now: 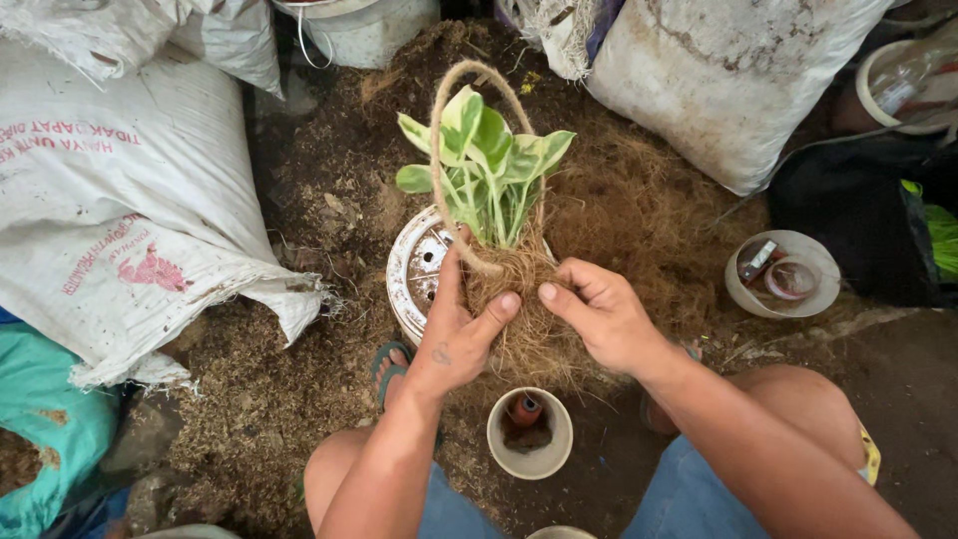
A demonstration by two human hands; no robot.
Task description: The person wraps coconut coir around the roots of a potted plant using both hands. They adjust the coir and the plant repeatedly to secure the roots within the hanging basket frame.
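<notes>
A small plant with green and cream leaves (491, 158) stands in a ball of brown coconut fibre (522, 299). A loop of brown rope (439, 130) arches over the leaves like a handle. My left hand (454, 334) grips the fibre ball from the left, thumb pressed on its front. My right hand (599, 314) holds the ball from the right, fingers curled into the fibre. Just behind the ball lies a white pot (414, 265) on its side, its holed bottom facing me.
Loose coconut fibre (639, 210) covers the ground behind. Big white sacks lie at the left (120, 200) and upper right (728, 80). A small white cup (530, 434) sits between my knees. A shallow white dish (783, 274) with small items stands at the right.
</notes>
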